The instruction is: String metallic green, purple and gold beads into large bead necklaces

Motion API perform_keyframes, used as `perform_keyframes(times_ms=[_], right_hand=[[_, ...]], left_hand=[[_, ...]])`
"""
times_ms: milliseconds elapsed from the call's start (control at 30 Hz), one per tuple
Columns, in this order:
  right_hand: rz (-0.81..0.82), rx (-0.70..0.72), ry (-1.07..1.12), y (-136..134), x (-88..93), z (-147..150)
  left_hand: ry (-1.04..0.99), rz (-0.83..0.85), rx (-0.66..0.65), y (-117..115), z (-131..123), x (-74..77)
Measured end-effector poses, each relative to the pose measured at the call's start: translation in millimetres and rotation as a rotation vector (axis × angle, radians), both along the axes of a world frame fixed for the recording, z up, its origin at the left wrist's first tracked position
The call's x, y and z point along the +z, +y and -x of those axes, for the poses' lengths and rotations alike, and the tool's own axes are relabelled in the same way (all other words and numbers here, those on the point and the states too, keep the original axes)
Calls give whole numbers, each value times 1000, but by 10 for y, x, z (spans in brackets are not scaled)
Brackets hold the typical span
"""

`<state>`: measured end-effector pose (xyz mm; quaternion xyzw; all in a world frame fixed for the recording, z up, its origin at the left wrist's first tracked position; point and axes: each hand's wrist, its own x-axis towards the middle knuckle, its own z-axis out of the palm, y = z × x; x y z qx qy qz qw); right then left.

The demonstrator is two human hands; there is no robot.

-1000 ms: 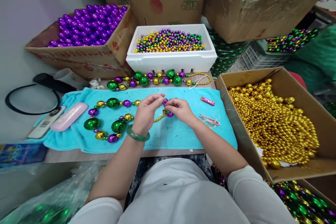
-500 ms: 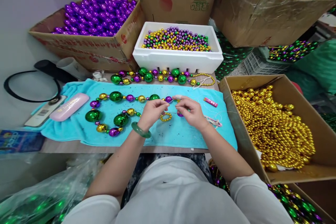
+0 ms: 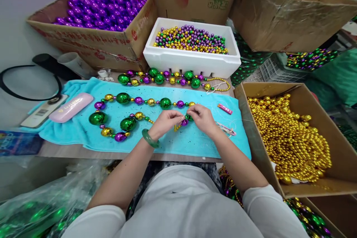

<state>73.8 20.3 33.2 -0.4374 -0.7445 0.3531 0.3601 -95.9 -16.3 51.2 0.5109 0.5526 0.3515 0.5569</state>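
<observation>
My left hand [image 3: 166,122], with a green bangle [image 3: 150,138] on its wrist, pinches a thin pale string [image 3: 183,118] in its fingertips. Close beside it, my right hand [image 3: 201,117] is pinched on the same string. Just below the fingertips shows a purple bead [image 3: 185,122], partly covered. A bead necklace [image 3: 123,98] of green, purple and gold balls curves over the turquoise towel [image 3: 95,143] and passes behind my hands. Small gold beads [image 3: 177,128] peek out under my left fingers.
A finished-looking bead strand [image 3: 158,78] lies behind the towel, before a white foam box [image 3: 192,59] of small beads. To the right stand a small pink packet [image 3: 224,109] and a carton [image 3: 304,93] of gold beads. A pink case [image 3: 71,108] lies left, near a carton [image 3: 92,46] of purple beads.
My hands have come closer together, and the fingertips now nearly meet over the string. The purple bead shows between them. The whole view has shifted slightly.
</observation>
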Motion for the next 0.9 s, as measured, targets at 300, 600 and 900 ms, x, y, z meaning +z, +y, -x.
perform_keyframes(times_ms=[300, 600, 900], right_hand=[[373, -89, 214, 90, -166, 161], [47, -8, 234, -2, -99, 101], [238, 148, 307, 50, -149, 227]], left_hand=[[-22, -85, 221, -84, 4, -232], [-173, -15, 386, -37, 102, -281], [-309, 101, 272, -26, 50, -232]])
